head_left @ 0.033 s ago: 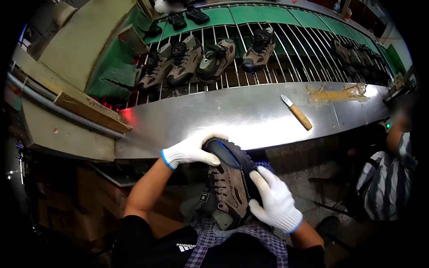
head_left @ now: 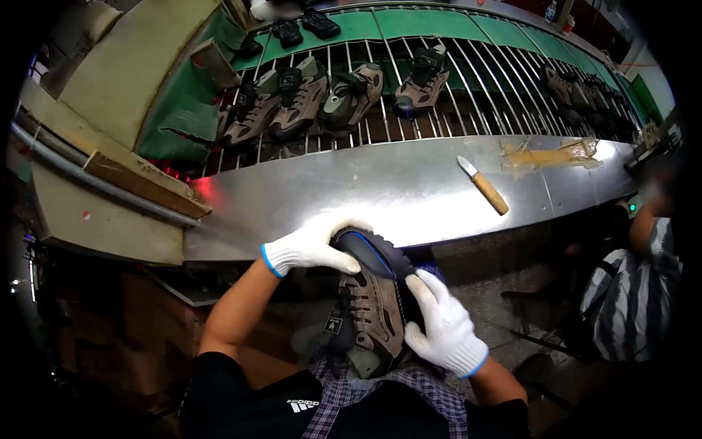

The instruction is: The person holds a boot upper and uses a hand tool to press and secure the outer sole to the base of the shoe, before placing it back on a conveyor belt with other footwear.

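A brown and black lace-up sports shoe (head_left: 376, 311) is held over my lap, its dark toe pointing toward the bench and its chunky black sole turned to the right. Wrapped round the toe is my left hand (head_left: 313, 247), in a white knit glove with a blue cuff edge; its thumb lies on the toe cap. My right hand (head_left: 442, 325), gloved alike, grips the sole's right side with bent fingers near the forefoot and the thumb lower down. Part of the sole is hidden behind that hand. The heel end rests close to my checked apron (head_left: 344, 388).
Beyond the shoe runs a metal bench top (head_left: 329, 190) with a wooden-handled knife (head_left: 482, 184) on it. Several similar shoes (head_left: 301, 99) stand on a rack of metal bars (head_left: 468, 88). A panelled wooden structure (head_left: 110, 80) borders the left. Another person's striped clothing (head_left: 629, 304) shows at right.
My right hand has shifted very slightly up and left along the sole. The left hand keeps its hold on the toe.
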{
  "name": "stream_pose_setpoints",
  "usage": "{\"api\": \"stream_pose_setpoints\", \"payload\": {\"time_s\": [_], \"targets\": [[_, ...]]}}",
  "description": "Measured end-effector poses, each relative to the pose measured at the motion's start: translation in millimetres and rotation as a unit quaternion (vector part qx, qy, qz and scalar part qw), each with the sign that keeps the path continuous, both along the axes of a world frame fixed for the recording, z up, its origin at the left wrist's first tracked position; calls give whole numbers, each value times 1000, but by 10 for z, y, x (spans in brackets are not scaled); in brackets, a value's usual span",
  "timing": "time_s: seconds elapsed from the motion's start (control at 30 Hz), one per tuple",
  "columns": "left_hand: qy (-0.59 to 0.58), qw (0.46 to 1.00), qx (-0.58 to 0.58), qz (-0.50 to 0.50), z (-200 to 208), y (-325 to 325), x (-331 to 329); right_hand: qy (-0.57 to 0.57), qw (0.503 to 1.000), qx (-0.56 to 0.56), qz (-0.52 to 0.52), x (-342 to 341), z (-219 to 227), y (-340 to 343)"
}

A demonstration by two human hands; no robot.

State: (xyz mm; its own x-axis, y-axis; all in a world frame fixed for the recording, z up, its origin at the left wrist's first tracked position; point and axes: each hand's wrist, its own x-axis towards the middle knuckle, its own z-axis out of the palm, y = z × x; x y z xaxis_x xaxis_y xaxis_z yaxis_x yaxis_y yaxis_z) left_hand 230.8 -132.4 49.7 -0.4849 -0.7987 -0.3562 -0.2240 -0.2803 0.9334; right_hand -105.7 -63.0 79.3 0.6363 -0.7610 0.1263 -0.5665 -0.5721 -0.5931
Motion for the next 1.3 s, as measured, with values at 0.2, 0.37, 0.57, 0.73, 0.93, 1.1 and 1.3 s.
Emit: {"api": "stream_pose_setpoints", "payload": {"time_s": [0.2,0.37,0.57,0.73,0.93,1.1,1.3], "targets": [[-14,1000,10,-6,-9,-67,-5,-39,996,-82,-21,384,-415,-490],[0,999,-36,-18,-91,-91,51,-60,996,-64,27,725,-508,-945],[35,998,36,-25,-122,-164,95,-77,982,149,91,1014,-655,-1357],[7,997,73,-35,-40,-202,113,10,984,162,70,936,-104,-1147],[-93,972,-176,-128,95,-232,179,-22,966,244,80,222,-6,-723],[-221,934,-248,-135,253,-270,-350,-9,989,144,36,269,-200,-426],[-250,920,-301,-8,187,-195,-491,-111,992,6,-54,525,-741,-697]]}}
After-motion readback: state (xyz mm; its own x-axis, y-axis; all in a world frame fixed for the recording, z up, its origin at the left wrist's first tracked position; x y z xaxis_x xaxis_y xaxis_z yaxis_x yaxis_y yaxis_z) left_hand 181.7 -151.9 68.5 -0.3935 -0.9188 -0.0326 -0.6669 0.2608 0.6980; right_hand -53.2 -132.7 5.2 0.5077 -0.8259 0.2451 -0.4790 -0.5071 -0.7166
